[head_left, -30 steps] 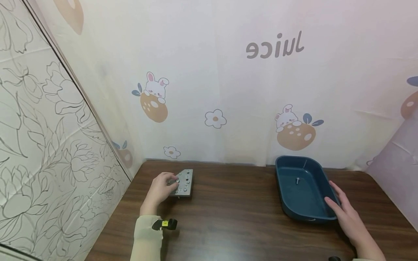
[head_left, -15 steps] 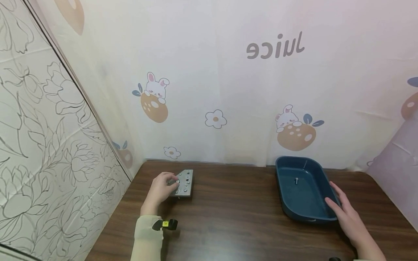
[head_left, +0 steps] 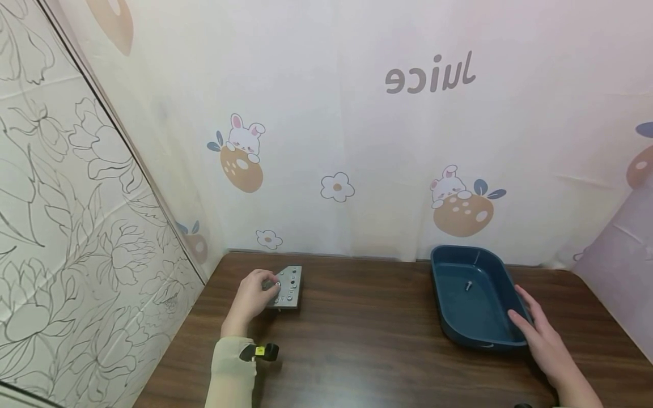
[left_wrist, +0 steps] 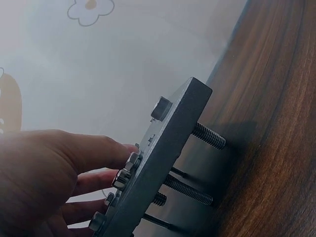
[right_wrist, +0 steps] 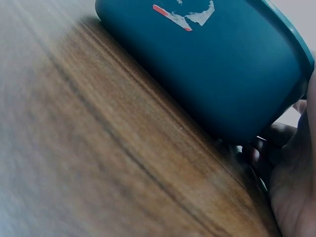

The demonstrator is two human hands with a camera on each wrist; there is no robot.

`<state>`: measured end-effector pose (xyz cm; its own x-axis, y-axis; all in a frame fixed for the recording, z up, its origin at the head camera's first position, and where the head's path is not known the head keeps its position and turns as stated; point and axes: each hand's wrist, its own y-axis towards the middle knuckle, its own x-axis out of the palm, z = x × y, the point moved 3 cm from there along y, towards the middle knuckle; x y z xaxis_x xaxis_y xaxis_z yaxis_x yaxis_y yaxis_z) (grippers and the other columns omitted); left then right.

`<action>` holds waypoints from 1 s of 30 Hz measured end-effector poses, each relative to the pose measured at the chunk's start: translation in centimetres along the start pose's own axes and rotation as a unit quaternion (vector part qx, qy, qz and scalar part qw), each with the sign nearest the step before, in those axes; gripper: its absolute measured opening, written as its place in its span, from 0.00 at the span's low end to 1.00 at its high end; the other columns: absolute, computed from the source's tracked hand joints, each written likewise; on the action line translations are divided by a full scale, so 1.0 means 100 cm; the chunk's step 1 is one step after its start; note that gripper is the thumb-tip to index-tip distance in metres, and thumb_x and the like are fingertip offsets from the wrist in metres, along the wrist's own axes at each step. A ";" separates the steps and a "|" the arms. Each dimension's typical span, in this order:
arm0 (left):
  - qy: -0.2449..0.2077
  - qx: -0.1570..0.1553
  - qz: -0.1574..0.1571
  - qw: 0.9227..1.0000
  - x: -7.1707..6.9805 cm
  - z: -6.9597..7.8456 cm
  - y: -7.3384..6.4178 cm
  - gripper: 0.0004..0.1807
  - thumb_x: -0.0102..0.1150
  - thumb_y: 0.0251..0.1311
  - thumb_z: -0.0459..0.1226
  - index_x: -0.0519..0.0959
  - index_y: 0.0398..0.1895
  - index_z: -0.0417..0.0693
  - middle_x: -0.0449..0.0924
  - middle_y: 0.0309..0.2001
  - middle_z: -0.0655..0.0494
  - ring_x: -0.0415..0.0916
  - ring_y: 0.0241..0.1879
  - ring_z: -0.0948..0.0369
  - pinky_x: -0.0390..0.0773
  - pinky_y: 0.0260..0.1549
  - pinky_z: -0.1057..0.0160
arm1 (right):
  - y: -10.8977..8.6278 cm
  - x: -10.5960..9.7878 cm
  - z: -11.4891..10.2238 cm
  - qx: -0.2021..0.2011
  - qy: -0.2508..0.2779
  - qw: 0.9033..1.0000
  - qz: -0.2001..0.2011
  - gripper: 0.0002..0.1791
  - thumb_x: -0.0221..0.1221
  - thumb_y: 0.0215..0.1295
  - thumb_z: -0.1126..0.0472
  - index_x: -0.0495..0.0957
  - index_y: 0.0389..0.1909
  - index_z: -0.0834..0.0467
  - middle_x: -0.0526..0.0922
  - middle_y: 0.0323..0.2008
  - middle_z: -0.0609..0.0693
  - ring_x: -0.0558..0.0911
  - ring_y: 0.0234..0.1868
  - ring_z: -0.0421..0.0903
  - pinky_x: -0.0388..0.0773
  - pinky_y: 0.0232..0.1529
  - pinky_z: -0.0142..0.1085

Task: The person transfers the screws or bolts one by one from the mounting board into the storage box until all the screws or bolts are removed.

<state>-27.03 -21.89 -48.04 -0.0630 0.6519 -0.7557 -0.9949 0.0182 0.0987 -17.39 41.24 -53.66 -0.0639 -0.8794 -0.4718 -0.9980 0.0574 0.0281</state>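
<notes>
At the left of the table, my left hand pinches a bolt on a grey metal plate between thumb and forefinger. Several bolt heads stand on the plate's top face. Threaded shanks poke out below it in the left wrist view, with the plate raised off the wood. My right hand grips the right side of a dark blue tray, thumb over the rim and other fingers along the outer wall, partly hidden. Inside the tray lies a single small bolt, tilted.
The brown wooden table lies between plate and tray. Behind it a printed cloth hangs at the table's back edge, and a floral panel closes off the left side. A torn sticker marks the tray's outer wall.
The loose bolt in the tray has rolled slightly, shifting a little right and turning from near upright to slanted in the head view. Both hands hold their places.
</notes>
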 end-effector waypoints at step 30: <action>0.008 0.009 0.007 1.000 0.002 0.001 0.000 0.05 0.75 0.67 0.35 0.88 0.41 0.46 0.82 0.64 0.41 0.78 0.68 0.40 0.75 0.68 0.35 | 0.001 0.000 -0.001 0.011 0.000 1.000 -0.001 0.44 0.43 0.90 0.44 0.27 0.90 0.47 0.27 0.86 0.70 0.26 0.82 0.77 0.27 0.68 0.86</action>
<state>-26.99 -21.72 -48.13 -0.0787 0.6393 -0.7649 -0.9924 0.0224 0.1209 -17.45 41.25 -53.59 -0.0620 -0.8797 -0.4715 -0.9978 0.0659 0.0082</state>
